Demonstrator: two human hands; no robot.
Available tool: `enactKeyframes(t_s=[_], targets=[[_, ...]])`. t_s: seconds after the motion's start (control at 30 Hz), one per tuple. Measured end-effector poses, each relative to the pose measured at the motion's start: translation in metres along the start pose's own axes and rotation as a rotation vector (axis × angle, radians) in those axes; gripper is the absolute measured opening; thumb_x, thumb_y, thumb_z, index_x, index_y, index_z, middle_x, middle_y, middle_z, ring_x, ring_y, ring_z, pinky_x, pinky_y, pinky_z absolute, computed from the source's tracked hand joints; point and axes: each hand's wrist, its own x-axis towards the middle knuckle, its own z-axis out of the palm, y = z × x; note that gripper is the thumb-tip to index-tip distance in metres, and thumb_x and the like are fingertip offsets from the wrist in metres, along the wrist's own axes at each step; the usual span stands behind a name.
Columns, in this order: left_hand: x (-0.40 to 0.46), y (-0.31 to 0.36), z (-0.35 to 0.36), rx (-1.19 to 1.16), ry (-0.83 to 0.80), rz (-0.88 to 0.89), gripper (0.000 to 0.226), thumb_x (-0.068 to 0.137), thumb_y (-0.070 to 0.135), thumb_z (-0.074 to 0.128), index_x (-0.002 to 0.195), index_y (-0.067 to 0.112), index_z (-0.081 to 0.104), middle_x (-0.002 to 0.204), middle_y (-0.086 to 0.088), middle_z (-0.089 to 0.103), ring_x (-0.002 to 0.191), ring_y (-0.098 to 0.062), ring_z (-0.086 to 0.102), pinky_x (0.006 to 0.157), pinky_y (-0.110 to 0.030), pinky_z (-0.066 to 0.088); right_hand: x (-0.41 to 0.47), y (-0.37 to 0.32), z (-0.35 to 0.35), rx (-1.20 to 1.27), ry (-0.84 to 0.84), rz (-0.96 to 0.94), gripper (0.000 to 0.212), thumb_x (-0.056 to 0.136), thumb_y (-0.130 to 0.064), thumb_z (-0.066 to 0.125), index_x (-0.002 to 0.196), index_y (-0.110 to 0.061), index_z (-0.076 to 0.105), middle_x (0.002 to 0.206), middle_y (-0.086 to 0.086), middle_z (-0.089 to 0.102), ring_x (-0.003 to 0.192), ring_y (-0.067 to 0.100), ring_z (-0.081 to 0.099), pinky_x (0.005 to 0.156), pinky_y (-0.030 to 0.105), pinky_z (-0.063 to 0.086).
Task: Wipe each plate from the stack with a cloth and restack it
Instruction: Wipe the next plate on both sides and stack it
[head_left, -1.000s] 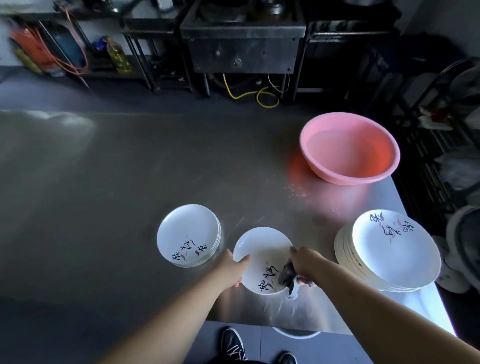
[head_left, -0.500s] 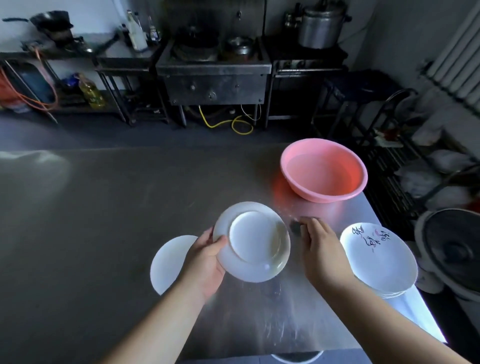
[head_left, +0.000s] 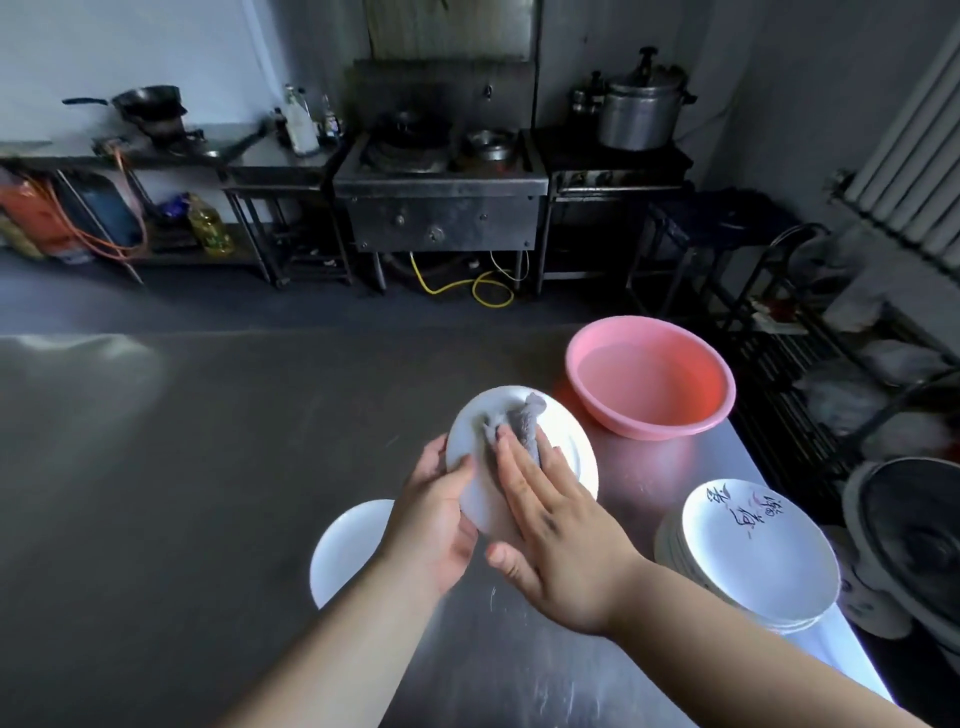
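My left hand (head_left: 434, 519) grips the left edge of a white plate (head_left: 558, 436), held tilted above the steel table with its underside toward me. My right hand (head_left: 556, 535) lies flat on that underside, fingers spread, pressing a grey cloth (head_left: 522, 423) against it. A stack of white plates with painted characters (head_left: 758, 551) sits at the table's right edge. Another white plate stack (head_left: 348, 545) rests on the table to the left, partly hidden by my left forearm.
A pink basin (head_left: 649, 379) holding water stands at the far right of the steel table (head_left: 182, 467). A fan (head_left: 914, 540) and a wire rack stand off the table's right edge. A stove and shelves line the far wall.
The plate was lifted off the table and turned underside up. My right hand, beside the plate half a second ago, now presses the cloth onto its underside.
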Motion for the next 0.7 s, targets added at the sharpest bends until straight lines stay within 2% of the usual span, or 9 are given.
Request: enactKeyframes(t_s=[0.1, 0.2, 0.3, 0.4, 0.5, 0.6, 0.7], targets=[[0.000, 0.002, -0.002, -0.011, 0.020, 0.028, 0.030, 0.105, 0.001, 0.050, 0.131, 0.009, 0.061, 0.124, -0.022, 0.073, 0.116, -0.037, 0.071, 0.104, -0.050, 0.052, -0.015, 0.004, 0.002, -0.065, -0.025, -0.123, 0.090, 0.104, -0.069, 0.027, 0.168, -0.010, 0.003, 0.177, 0.003, 0.000, 0.162, 0.036, -0.006, 0.130, 0.054, 0.010], [-0.004, -0.001, -0.004, 0.011, 0.010, -0.006, 0.033, 0.106, 0.003, 0.047, 0.137, 0.009, 0.058, 0.129, -0.020, 0.071, 0.121, -0.037, 0.068, 0.108, -0.053, 0.049, 0.002, 0.022, -0.005, -0.116, -0.015, -0.039, 0.088, 0.104, -0.073, 0.021, 0.169, -0.015, 0.007, 0.177, -0.002, 0.000, 0.162, 0.034, -0.011, 0.129, 0.057, 0.010], [-0.005, 0.004, -0.001, -0.013, 0.002, 0.006, 0.035, 0.107, 0.003, 0.045, 0.137, 0.011, 0.059, 0.129, -0.019, 0.071, 0.120, -0.038, 0.068, 0.106, -0.053, 0.051, 0.022, 0.027, -0.013, -0.151, 0.009, 0.067, 0.090, 0.103, -0.074, 0.018, 0.168, -0.013, 0.008, 0.177, 0.000, -0.004, 0.161, 0.034, -0.016, 0.130, 0.057, 0.007], [0.000, 0.015, 0.003, -0.048, 0.032, 0.049, 0.034, 0.105, 0.001, 0.046, 0.135, 0.010, 0.060, 0.122, -0.018, 0.075, 0.107, -0.031, 0.074, 0.090, -0.046, 0.059, 0.013, 0.006, -0.003, -0.115, 0.085, 0.025, 0.093, 0.103, -0.071, 0.030, 0.167, -0.006, 0.012, 0.176, 0.008, 0.003, 0.161, 0.040, -0.007, 0.130, 0.057, 0.013], [0.003, 0.022, 0.002, -0.073, 0.031, 0.059, 0.035, 0.106, 0.001, 0.045, 0.138, 0.010, 0.057, 0.121, -0.020, 0.074, 0.105, -0.032, 0.075, 0.078, -0.040, 0.062, -0.005, -0.009, 0.006, -0.130, 0.142, -0.055, 0.093, 0.102, -0.068, 0.038, 0.165, -0.002, 0.020, 0.175, 0.011, 0.012, 0.161, 0.040, 0.002, 0.129, 0.054, 0.019], [-0.001, 0.019, 0.001, -0.050, -0.002, 0.031, 0.035, 0.107, 0.003, 0.044, 0.139, 0.013, 0.057, 0.126, -0.018, 0.073, 0.108, -0.031, 0.073, 0.086, -0.045, 0.061, 0.009, 0.006, -0.003, -0.148, 0.189, 0.057, 0.088, 0.104, -0.067, 0.033, 0.165, -0.004, 0.023, 0.175, 0.010, 0.015, 0.162, 0.038, 0.004, 0.129, 0.054, 0.021], [-0.002, 0.020, 0.001, -0.078, -0.026, 0.036, 0.033, 0.107, 0.002, 0.044, 0.133, 0.014, 0.059, 0.127, -0.018, 0.072, 0.108, -0.033, 0.072, 0.095, -0.050, 0.055, 0.028, 0.021, -0.019, -0.171, 0.193, 0.198, 0.086, 0.106, -0.070, 0.020, 0.167, -0.010, 0.019, 0.176, 0.004, 0.010, 0.162, 0.036, 0.001, 0.131, 0.049, 0.014]])
